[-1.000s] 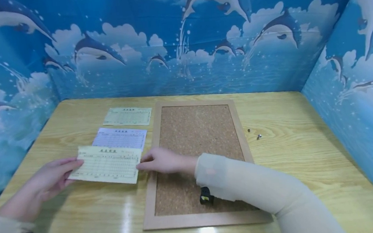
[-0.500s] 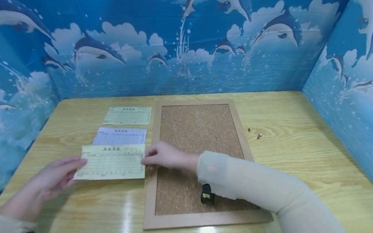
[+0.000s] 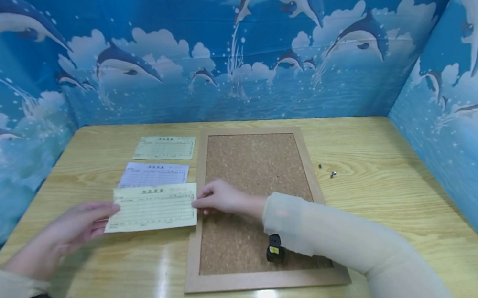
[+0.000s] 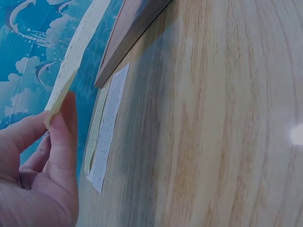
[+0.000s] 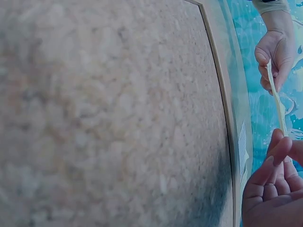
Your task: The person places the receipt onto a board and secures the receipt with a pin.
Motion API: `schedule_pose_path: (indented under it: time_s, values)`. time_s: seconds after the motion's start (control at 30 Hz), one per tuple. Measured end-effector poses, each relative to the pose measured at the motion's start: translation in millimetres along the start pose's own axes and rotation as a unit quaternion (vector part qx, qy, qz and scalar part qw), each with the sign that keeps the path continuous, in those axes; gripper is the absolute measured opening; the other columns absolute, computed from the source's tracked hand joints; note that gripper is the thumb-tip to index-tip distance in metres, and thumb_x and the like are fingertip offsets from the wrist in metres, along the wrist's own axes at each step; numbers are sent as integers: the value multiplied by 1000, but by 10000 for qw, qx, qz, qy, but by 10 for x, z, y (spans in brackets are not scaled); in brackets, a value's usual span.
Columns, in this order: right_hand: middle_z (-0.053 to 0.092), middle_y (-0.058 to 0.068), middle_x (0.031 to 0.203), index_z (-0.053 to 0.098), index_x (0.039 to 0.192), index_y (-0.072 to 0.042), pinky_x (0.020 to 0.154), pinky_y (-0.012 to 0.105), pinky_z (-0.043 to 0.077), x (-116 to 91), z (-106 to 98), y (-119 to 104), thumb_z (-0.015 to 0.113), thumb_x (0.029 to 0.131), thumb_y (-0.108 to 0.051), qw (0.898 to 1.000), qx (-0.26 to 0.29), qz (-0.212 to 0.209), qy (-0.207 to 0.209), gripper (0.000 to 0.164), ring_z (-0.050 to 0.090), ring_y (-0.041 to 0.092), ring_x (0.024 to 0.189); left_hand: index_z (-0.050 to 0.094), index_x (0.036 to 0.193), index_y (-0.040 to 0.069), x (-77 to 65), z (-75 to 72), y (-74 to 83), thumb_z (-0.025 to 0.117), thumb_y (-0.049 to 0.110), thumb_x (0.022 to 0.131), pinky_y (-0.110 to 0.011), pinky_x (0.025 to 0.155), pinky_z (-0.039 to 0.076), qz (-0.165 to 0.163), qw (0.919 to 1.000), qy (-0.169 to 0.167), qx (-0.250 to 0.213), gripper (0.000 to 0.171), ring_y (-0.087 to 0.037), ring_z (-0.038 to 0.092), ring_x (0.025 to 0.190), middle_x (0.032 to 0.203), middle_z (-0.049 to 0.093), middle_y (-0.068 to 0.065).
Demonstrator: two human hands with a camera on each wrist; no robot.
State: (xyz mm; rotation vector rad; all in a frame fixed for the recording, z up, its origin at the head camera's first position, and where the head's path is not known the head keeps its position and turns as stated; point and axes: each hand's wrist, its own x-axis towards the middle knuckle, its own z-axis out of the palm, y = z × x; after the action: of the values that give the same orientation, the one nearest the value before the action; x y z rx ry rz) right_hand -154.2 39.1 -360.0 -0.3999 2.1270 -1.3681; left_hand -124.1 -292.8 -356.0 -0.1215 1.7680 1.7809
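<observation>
A pale yellow printed form [image 3: 154, 207] is stretched between both hands above the table. My left hand [image 3: 79, 224] pinches its left edge between thumb and fingers, as the left wrist view also shows. At the right edge, my right hand [image 3: 219, 196] pinches the paper, over the left side of a framed cork board [image 3: 248, 157]. In the right wrist view the form [image 5: 278, 101] appears edge-on between the two hands. Behind it lies a lilac form [image 3: 155, 173], its lower part hidden by the yellow one. Farther back, a light green form [image 3: 164, 147] lies flat.
On the wooden table [image 3: 384, 221], right of the board, lie a small silvery piece [image 3: 333, 174] and a tiny dark piece [image 3: 320, 166]. The board's raised wooden frame [image 3: 260, 280] borders the cork. A blue dolphin-print curtain [image 3: 229, 49] surrounds the table's back and sides.
Both hands have moved slightly to the right with the yellow form, which now sits more level. Its right edge has come over the cork board's frame. The other forms have stayed put.
</observation>
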Motion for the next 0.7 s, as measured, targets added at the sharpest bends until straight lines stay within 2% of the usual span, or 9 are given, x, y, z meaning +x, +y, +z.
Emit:
schedule_pose_path:
  time_s: [0.2, 0.33, 0.47, 0.6, 0.7]
  values:
    - [62, 1, 68, 70, 82, -3, 55, 21, 43, -21, -44, 41, 65, 88, -17, 10000, -18, 2, -9, 16, 54, 9, 59, 64, 99, 11, 27, 13, -6, 50, 12, 97, -29, 80, 52, 94, 9995, -270, -135, 14, -17, 66, 89, 96, 69, -4]
    - [61, -1, 68, 70, 84, -3, 54, 20, 42, -47, -88, 63, 64, 89, -18, 10000, -45, 64, 32, 17, 54, 9, 59, 62, 103, 7, 47, 55, 16, 52, 13, 97, -29, 79, 52, 62, 9998, -207, -20, 14, -16, 66, 88, 95, 68, -4]
    - [63, -1, 71, 71, 89, -6, 55, 21, 42, -75, -140, 81, 66, 88, -21, 9996, -57, 236, 152, 16, 56, 9, 61, 55, 116, -4, 85, 119, 50, 54, 16, 95, -28, 78, 52, -53, 9996, -35, 268, 29, -15, 66, 85, 94, 68, -3]
    - [64, 0, 74, 71, 90, -7, 57, 22, 44, -108, -184, 79, 66, 88, -22, 9993, -111, 312, 197, 15, 57, 9, 63, 38, 129, -15, 119, 172, 76, 55, 19, 95, -28, 79, 52, -137, 9990, 50, 416, 51, -15, 66, 86, 94, 68, -3]
    - [64, 0, 73, 71, 89, -9, 56, 23, 43, -132, -210, 87, 65, 88, -24, 9989, -152, 380, 222, 16, 56, 10, 64, 42, 126, -12, 145, 195, 88, 54, 18, 95, -29, 81, 51, -87, 9993, -61, 371, 45, -16, 66, 88, 95, 68, -4]
